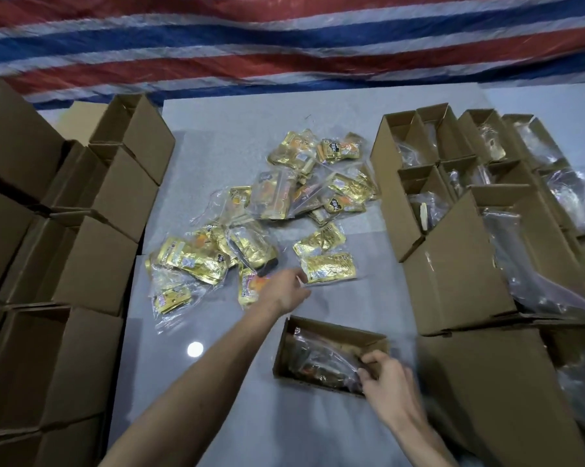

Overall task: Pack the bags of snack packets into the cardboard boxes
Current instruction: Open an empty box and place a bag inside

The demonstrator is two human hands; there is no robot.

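Several clear bags of gold snack packets (270,217) lie heaped in the middle of the grey table (216,365). My left hand (282,291) reaches across to the nearest bag (328,267) and pinches its clear plastic edge. A small open cardboard box (331,332) stands in front of me with one clear bag of packets (318,360) inside. My right hand (388,379) is at the box's right end, its curled fingers gripping that bag's plastic.
Empty open boxes (65,230) are stacked along the left side. Filled open boxes (469,197) with bags inside crowd the right side, one large box (486,392) right beside the small one. A red, white and blue striped tarp (284,38) hangs behind.
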